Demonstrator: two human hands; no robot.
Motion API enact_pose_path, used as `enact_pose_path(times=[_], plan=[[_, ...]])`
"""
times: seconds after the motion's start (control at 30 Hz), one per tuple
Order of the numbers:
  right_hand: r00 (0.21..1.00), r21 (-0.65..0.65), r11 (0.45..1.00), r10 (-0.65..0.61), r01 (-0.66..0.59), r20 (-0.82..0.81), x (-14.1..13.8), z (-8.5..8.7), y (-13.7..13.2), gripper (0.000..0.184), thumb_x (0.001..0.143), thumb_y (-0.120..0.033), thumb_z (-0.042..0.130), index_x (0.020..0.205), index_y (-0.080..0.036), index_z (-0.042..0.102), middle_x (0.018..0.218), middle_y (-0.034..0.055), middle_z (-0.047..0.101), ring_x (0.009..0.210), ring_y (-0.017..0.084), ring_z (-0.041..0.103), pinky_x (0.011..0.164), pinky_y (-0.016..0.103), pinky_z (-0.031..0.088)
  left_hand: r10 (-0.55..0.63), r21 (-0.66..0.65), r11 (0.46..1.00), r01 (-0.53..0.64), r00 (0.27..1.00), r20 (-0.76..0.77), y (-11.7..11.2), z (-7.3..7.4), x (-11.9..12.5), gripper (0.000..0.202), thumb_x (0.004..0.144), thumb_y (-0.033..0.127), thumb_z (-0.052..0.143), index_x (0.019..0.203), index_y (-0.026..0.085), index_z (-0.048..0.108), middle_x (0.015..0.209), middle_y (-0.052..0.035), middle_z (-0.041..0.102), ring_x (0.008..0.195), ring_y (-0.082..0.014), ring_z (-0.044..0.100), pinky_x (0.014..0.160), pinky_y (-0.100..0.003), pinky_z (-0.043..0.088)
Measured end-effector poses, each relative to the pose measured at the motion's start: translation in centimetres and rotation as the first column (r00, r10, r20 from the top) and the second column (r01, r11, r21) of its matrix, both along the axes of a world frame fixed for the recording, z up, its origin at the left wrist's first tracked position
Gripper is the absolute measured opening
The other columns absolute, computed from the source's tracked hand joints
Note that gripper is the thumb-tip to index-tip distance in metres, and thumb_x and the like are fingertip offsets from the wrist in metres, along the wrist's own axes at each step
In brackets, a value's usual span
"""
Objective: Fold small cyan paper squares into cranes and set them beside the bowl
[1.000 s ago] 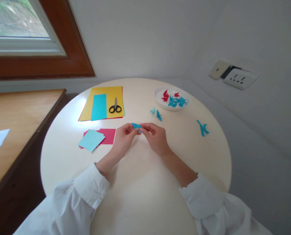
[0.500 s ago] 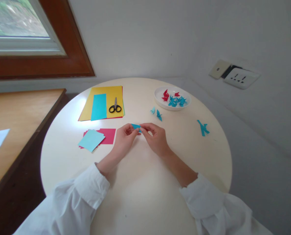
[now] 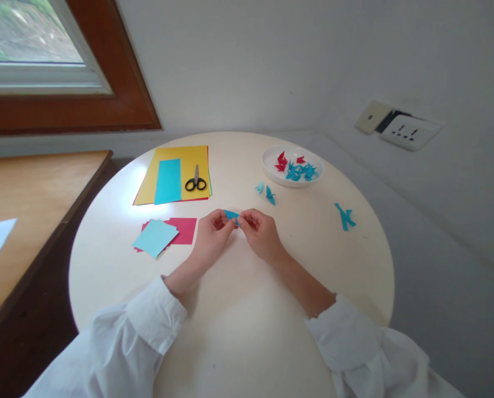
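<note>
A small folded piece of blue paper [image 3: 230, 214] is pinched between my two hands above the middle of the round table. My left hand [image 3: 214, 229] is closed on its left part, thumb on the near side. At its right end the thumb and fingertips of my right hand [image 3: 263, 232] grip it, covering that end. Just beyond my hands lie a pale blue paper crane [image 3: 259, 187] and a darker blue paper crane [image 3: 270, 195]. Left of my left hand, pale blue square sheets [image 3: 155, 237] overlap pink square sheets [image 3: 184, 231].
Black-handled scissors [image 3: 196, 181] and a blue paper strip [image 3: 167, 181] lie on yellow sheets [image 3: 147, 185] at the back left. A white dish [image 3: 267, 168] holds red and blue paper cranes. Blue paper scraps [image 3: 345, 216] lie at the right. A wooden desk [image 3: 35, 188] stands to the left.
My right hand has shifted slightly left and its fingers have curled in closer around the paper's right end. My left hand has stayed almost still.
</note>
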State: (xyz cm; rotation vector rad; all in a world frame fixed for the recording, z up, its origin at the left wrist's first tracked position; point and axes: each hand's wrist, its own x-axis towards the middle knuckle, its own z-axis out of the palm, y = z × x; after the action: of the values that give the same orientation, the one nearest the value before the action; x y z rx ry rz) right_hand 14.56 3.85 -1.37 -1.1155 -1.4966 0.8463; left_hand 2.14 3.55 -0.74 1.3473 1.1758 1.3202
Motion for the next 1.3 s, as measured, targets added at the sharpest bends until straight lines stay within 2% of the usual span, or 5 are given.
enact_pose_path(times=[0.2, 0.47, 0.83, 1.13, 1.3], plan=[[0.999, -0.02, 0.999, 0.025, -0.026, -0.045, 0.11, 0.13, 0.19, 0.012, 0.072, -0.03, 0.055, 0.068, -0.019, 0.056, 0.065, 0.0015, 0.062, 0.062, 0.014, 0.06, 0.058, 0.026, 0.048, 0.016, 0.006, 1.0, -0.016, 0.999, -0.051, 0.05, 0.02, 0.01, 0.015, 0.068, 0.023, 0.062, 0.057, 0.016, 0.055, 0.054, 0.0027, 0.052, 0.054, -0.0096, 0.047, 0.052, -0.022, 0.037], [0.995, 0.054, 0.998, -0.013, 0.008, 0.094, 0.4, 0.33, 0.07, 0.013, 0.075, -0.027, 0.05, 0.065, -0.019, 0.053, 0.06, -0.0006, 0.057, 0.056, 0.012, 0.053, 0.057, 0.024, 0.044, -0.019, -0.025, 1.0, 0.019, 1.0, 0.004, 0.25, -0.44, -0.08, 0.01, 0.063, 0.024, 0.067, 0.061, 0.016, 0.061, 0.059, -0.0005, 0.06, 0.061, -0.0138, 0.056, 0.059, -0.026, 0.045], [1.0, -0.03, 0.999, 0.012, -0.013, -0.026, 0.31, -0.01, 0.37, 0.017, 0.074, -0.033, 0.053, 0.068, -0.018, 0.058, 0.064, 0.0012, 0.062, 0.06, 0.013, 0.056, 0.058, 0.025, 0.046, 0.044, -0.017, 0.999, -0.044, 0.999, 0.029, 0.04, 0.02, -0.17, 0.011, 0.064, 0.025, 0.066, 0.06, 0.017, 0.06, 0.058, 0.0002, 0.06, 0.061, -0.0135, 0.056, 0.058, -0.024, 0.044], [0.994, 0.051, 0.999, -0.009, 0.003, 0.11, 0.82, -0.07, 0.36, 0.015, 0.077, -0.029, 0.05, 0.068, -0.018, 0.055, 0.063, 0.0014, 0.06, 0.059, 0.012, 0.054, 0.059, 0.025, 0.044, -0.017, -0.027, 1.0, 0.017, 1.0, -0.008, 0.08, 0.06, -0.16, 0.014, 0.067, 0.029, 0.066, 0.073, 0.016, 0.065, 0.071, -0.0027, 0.066, 0.068, -0.0144, 0.058, 0.064, -0.026, 0.045], [0.996, 0.053, 0.999, 0.005, -0.01, 0.091, 0.74, -0.01, 0.24, 0.017, 0.077, -0.031, 0.051, 0.066, -0.018, 0.055, 0.061, 0.0005, 0.059, 0.059, 0.012, 0.053, 0.058, 0.025, 0.044, 0.004, -0.027, 1.0, -0.004, 1.0, -0.005, 0.13, 0.18, -0.24, 0.018, 0.066, 0.033, 0.067, 0.071, 0.015, 0.066, 0.068, -0.0023, 0.065, 0.064, -0.0133, 0.056, 0.061, -0.025, 0.041]])
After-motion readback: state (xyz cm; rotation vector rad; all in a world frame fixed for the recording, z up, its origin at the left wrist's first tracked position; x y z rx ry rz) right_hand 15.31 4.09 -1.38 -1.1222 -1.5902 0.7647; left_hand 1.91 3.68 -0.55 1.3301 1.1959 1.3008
